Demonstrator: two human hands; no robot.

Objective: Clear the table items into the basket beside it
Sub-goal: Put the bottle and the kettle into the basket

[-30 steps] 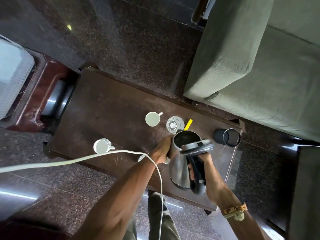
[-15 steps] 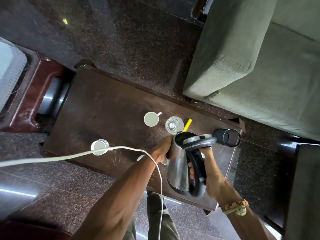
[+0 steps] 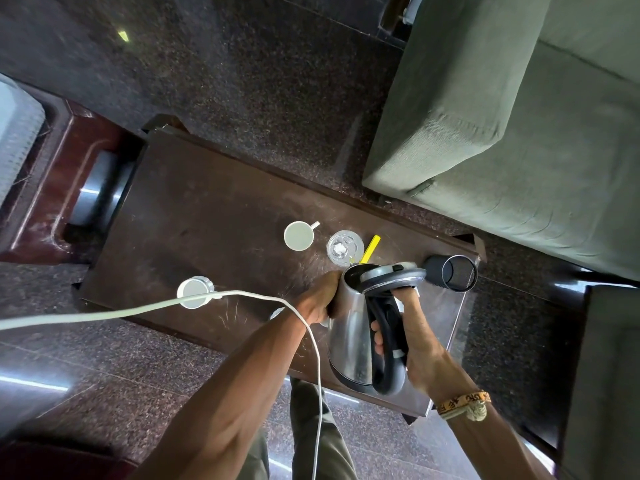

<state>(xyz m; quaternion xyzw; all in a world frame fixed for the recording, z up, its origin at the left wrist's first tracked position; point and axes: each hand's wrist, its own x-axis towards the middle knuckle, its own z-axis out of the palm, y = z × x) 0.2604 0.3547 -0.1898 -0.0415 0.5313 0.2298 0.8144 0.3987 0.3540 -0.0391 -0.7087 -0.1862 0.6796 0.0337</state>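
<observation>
L hand (image 3: 318, 299): fingertips out of sight behind kettle (image 3: 349, 337) body. R hand (image 3: 417, 337): palm masked by handle (image 3: 389, 355). Small white obj (image 3: 277, 311) under L wrist, mostly covered; ID not possible. Yellow strip (image 3: 370, 248) beyond L hand: near end hidden by kettle rim. Cable (image 3: 104, 311) over L forearm exits frame left and bottom. Kettle interior dark, contents indeterminate.

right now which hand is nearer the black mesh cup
Right. The right hand grips the kettle by its handle, just short of the mesh cup; the left hand holds the kettle's opposite side, farther off.
</observation>
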